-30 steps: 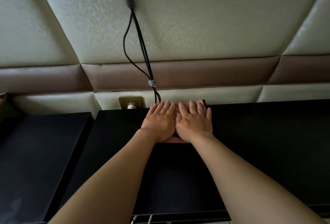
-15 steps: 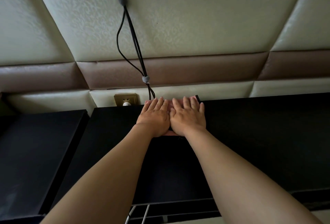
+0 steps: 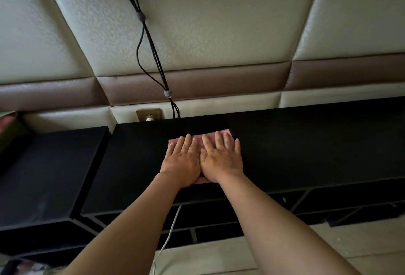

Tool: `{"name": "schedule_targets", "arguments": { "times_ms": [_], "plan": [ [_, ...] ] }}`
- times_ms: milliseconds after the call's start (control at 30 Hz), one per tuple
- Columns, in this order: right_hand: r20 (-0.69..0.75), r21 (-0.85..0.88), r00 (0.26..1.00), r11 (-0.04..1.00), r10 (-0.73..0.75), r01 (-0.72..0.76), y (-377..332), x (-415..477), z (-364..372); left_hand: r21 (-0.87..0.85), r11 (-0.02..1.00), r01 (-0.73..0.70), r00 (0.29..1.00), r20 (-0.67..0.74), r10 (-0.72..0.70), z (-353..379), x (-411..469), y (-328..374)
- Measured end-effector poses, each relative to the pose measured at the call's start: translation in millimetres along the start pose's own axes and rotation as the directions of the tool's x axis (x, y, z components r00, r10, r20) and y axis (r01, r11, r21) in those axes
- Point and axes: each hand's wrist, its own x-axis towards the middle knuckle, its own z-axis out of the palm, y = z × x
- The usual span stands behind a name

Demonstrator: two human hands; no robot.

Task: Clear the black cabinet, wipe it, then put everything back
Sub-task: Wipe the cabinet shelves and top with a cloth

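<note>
Cloth (image 3: 198,137) slid forward; left hand (image 3: 180,165), right hand (image 3: 222,160) flat, touching.

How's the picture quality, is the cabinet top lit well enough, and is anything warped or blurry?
Head view: dim; the black cabinet top is almost featureless dark, without glare. Head view: the padded wall shows seams splaying from wide-angle distortion. Head view: the left hand, right hand and pink cloth look sharp.
</note>
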Motion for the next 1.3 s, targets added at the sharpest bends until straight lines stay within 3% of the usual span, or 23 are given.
{"name": "schedule_targets", "arguments": {
  "times_ms": [500, 833, 1300],
  "plan": [
    [0.03, -0.07, 0.999, 0.997, -0.011, 0.013, 80.8, -87.1, -6.3, -0.03, 0.999, 0.03, 0.996, 0.086, -0.027, 4.9, -53.0, 113.1],
    [0.035, -0.082, 0.994, 0.992, 0.104, -0.101, 167.2, -104.2, -18.7, -0.076, 0.997, -0.033, 0.994, 0.104, 0.041, 3.4, -39.4, 203.4],
    [0.041, -0.103, 0.993, 0.989, 0.107, -0.103, 166.3, -67.6, -31.6, -0.103, 0.99, -0.096, 0.99, 0.093, 0.106, -8.5, -5.0, 190.2]
  ]
}}
